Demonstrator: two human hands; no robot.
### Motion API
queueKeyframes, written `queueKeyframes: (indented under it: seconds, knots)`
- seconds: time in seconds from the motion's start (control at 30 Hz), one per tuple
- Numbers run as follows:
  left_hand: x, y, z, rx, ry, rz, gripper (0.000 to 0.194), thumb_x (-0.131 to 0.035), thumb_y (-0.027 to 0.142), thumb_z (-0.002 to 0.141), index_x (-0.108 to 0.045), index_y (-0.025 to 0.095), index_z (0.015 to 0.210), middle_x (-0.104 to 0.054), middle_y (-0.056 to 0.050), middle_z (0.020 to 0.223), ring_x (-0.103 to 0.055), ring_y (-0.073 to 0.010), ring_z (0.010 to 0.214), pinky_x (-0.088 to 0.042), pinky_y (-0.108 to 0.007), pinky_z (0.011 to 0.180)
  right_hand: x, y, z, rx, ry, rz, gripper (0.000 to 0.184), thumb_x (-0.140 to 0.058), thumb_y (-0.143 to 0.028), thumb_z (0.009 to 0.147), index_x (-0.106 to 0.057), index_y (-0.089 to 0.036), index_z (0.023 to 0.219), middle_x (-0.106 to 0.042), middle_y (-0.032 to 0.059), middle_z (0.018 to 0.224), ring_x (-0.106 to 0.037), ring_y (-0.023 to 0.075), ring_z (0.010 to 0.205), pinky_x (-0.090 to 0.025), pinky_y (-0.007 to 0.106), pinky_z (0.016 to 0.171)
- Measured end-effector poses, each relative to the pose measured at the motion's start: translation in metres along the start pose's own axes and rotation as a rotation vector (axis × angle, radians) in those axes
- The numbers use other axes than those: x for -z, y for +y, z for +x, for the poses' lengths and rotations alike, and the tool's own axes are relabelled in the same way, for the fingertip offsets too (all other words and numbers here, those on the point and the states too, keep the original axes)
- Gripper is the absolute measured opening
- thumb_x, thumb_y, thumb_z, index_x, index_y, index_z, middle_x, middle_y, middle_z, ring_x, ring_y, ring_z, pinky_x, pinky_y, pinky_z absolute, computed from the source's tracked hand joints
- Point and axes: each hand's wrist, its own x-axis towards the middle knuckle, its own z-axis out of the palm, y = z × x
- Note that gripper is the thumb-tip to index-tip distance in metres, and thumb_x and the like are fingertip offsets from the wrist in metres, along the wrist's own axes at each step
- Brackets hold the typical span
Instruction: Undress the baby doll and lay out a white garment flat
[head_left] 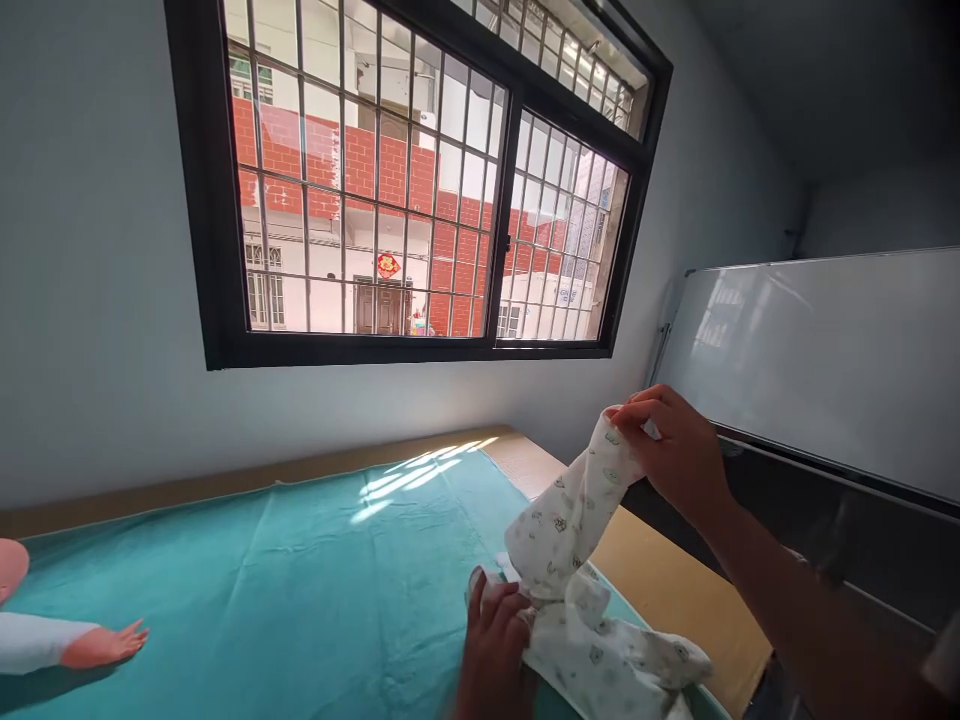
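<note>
A white baby garment point(574, 520) printed with small figures lies bunched at the front right of the teal cloth. One tube-shaped part of it, a sleeve or a leg, is pulled up at a slant. My right hand point(671, 440) pinches the upper end of that part between thumb and fingers. Lower down, my left hand point(499, 625) has its fingers curled onto the garment's left edge, with the thumb partly hidden. The rest of the fabric spreads in folds to the right of my left hand and runs past the bottom of the view.
The teal cloth point(315, 590) covers most of a brown table point(690, 570). At the far left edge lies a doll's arm point(97, 645) in a white sleeve. A barred window point(491, 345) is above the table, and a whiteboard point(832, 350) stands right.
</note>
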Motion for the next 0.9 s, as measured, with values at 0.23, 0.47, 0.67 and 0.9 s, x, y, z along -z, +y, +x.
queueKeyframes:
  seconds: [0.23,0.47,0.67,0.9]
  knots:
    - [0.075,-0.013,0.081,0.679,0.107,-0.258,0.023,-0.042,0.036,0.088,-0.057,0.021,0.079,-0.066,-0.004,0.081,-0.061,-0.0183,0.069,-0.051,-0.030,0.063,0.030,0.061,0.029,-0.008,0.050,-0.241,0.012,-0.055,-0.022,0.085,-0.064,-0.022,0.077,-0.058,0.0040,0.081,-0.056,0.0173,0.075,-0.042,0.029,0.068]
    - [0.160,-0.045,0.133,1.001,0.199,-0.067,0.019,-0.043,0.035,0.084,-0.054,0.022,0.077,-0.054,0.004,0.063,-0.050,-0.0153,0.059,-0.040,-0.024,0.054,0.046,0.096,0.016,-0.164,0.192,-0.249,0.009,-0.059,-0.026,0.081,-0.062,-0.021,0.074,-0.061,0.0049,0.081,-0.057,0.0178,0.074,-0.043,0.031,0.071]
    - [0.203,-0.053,0.143,0.982,0.160,0.120,0.025,-0.048,0.041,0.080,-0.062,0.021,0.087,-0.064,0.000,0.077,-0.056,-0.0181,0.068,-0.042,-0.026,0.057,0.034,0.076,-0.003,-0.312,0.111,-0.114,0.012,-0.062,-0.033,0.078,-0.061,-0.022,0.073,-0.064,0.0021,0.078,-0.059,0.0194,0.072,-0.046,0.035,0.068]
    - [0.224,-0.016,0.166,0.947,0.052,0.082,0.031,-0.050,0.042,0.076,-0.070,0.022,0.089,-0.068,-0.002,0.080,-0.059,-0.0195,0.068,-0.044,-0.024,0.052,0.034,0.040,0.010,-0.333,0.037,0.048,0.017,-0.068,-0.036,0.076,-0.061,-0.022,0.069,-0.061,0.0012,0.072,-0.055,0.0150,0.066,-0.044,0.029,0.061]
